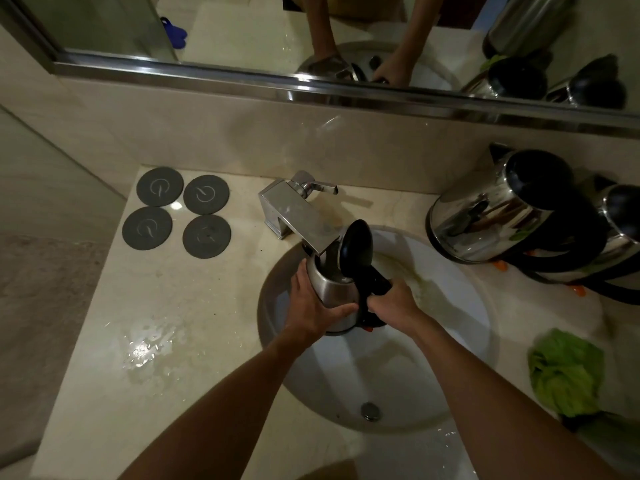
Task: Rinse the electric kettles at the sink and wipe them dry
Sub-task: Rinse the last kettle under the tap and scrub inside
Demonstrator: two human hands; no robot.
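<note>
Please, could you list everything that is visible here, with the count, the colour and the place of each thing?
held kettle: 1, steel with black lid open, over the sink under the tap
other kettles: 2, steel with black lids, on the counter right of the sink
tap: 1, chrome, behind the sink
sink: 1, white, centre
round discs: 4, dark grey, counter far left
cloth: 1, green, counter near right
mirror: 1, on the wall above
left hand: grip round the kettle body
right hand: grip round the black handle

Faucet (298, 216) just above kettle (332, 289) mouth
</note>
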